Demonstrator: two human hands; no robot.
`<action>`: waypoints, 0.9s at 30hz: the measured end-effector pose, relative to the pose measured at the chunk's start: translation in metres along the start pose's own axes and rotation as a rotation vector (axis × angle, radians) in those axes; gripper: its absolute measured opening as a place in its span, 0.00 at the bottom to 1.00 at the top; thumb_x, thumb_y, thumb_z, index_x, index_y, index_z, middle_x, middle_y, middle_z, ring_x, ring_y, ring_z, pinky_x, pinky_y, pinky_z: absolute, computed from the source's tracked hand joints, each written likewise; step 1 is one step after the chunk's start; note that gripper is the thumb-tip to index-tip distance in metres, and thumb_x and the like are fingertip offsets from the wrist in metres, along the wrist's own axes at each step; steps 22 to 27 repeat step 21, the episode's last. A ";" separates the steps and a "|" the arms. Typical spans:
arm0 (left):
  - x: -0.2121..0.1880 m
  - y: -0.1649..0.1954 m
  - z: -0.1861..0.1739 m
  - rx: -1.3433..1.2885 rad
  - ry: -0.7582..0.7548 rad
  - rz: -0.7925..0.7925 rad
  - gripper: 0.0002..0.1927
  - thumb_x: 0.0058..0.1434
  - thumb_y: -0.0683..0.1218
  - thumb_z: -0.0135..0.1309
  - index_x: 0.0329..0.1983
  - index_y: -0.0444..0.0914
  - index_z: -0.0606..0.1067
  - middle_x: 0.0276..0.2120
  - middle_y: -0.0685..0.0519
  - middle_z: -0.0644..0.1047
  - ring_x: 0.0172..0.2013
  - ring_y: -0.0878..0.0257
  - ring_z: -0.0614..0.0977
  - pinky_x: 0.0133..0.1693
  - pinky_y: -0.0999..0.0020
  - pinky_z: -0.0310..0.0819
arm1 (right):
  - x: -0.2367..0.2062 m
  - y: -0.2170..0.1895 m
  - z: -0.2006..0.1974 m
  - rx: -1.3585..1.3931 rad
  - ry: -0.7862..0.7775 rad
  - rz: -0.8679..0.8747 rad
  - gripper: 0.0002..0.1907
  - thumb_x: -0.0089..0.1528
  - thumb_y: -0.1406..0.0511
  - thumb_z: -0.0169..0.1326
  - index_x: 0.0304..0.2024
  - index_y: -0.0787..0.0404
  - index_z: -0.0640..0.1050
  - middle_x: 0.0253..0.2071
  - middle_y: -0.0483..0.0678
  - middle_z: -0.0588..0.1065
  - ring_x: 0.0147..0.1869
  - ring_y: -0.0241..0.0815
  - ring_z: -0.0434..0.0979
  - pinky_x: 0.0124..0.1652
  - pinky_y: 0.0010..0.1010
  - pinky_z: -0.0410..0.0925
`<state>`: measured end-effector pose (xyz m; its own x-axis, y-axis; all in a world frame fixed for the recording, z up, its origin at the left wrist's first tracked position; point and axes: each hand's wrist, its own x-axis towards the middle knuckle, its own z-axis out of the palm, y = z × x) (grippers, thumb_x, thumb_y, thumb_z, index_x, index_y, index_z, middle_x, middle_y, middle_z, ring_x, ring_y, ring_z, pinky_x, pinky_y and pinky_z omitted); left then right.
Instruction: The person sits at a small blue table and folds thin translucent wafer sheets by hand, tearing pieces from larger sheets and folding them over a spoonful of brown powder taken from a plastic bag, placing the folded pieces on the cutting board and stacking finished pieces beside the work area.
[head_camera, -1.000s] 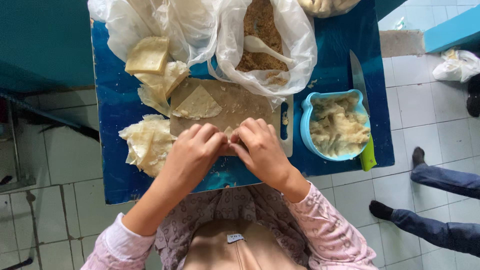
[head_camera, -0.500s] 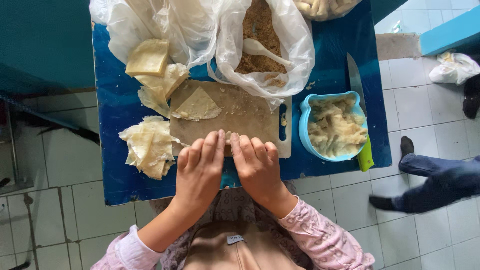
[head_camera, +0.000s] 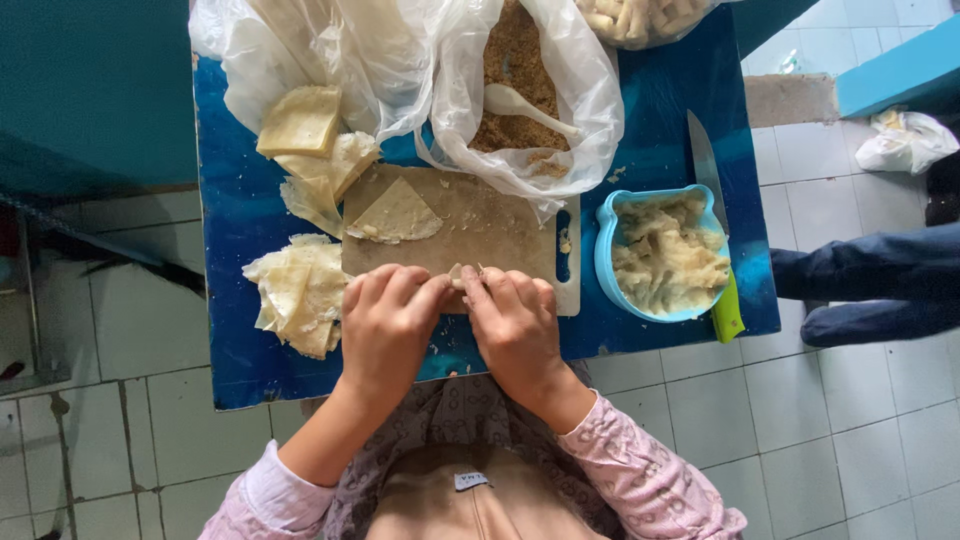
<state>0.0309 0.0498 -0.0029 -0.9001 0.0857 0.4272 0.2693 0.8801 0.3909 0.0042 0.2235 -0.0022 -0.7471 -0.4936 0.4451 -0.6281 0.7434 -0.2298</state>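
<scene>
My left hand (head_camera: 385, 325) and my right hand (head_camera: 512, 322) rest side by side, palms down, on the near edge of a worn cutting board (head_camera: 490, 225). Between their fingertips peeks a small pale roll of wrapper (head_camera: 462, 275), mostly hidden under the fingers. A triangular wrapper sheet (head_camera: 397, 213) lies farther back on the board. Both hands press on the roll.
On the blue table (head_camera: 230, 250): a pile of wrappers (head_camera: 297, 295) at left, more sheets (head_camera: 300, 125) by clear plastic bags, a bag of brown crumbs with a spoon (head_camera: 520, 100), a blue bowl of pale filling (head_camera: 665, 255), a green-handled knife (head_camera: 712, 220). Another person's legs (head_camera: 880, 285) stand at right.
My hands have drawn a little closer to the board's near edge with fingers curled over the roll. The other person's legs at right shifted position.
</scene>
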 end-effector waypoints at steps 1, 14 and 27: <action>-0.002 0.002 0.000 0.070 0.005 0.020 0.12 0.59 0.46 0.58 0.47 0.44 0.80 0.45 0.57 0.77 0.52 0.58 0.77 0.54 0.58 0.64 | -0.001 0.001 0.000 0.075 0.014 0.032 0.20 0.60 0.67 0.61 0.56 0.62 0.79 0.49 0.48 0.74 0.56 0.48 0.73 0.54 0.41 0.62; -0.013 0.015 0.014 0.507 -0.062 0.047 0.24 0.64 0.48 0.49 0.65 0.42 0.75 0.66 0.54 0.70 0.66 0.58 0.68 0.65 0.56 0.53 | -0.002 0.004 0.001 -0.009 -0.017 -0.048 0.22 0.63 0.65 0.58 0.60 0.64 0.77 0.61 0.54 0.71 0.66 0.52 0.68 0.62 0.46 0.60; 0.008 0.006 0.017 0.605 -0.109 0.051 0.27 0.67 0.48 0.48 0.71 0.46 0.70 0.74 0.54 0.63 0.73 0.58 0.61 0.70 0.54 0.45 | 0.015 0.013 0.009 0.002 -0.076 0.029 0.25 0.65 0.63 0.57 0.64 0.63 0.74 0.68 0.55 0.67 0.74 0.53 0.62 0.70 0.47 0.54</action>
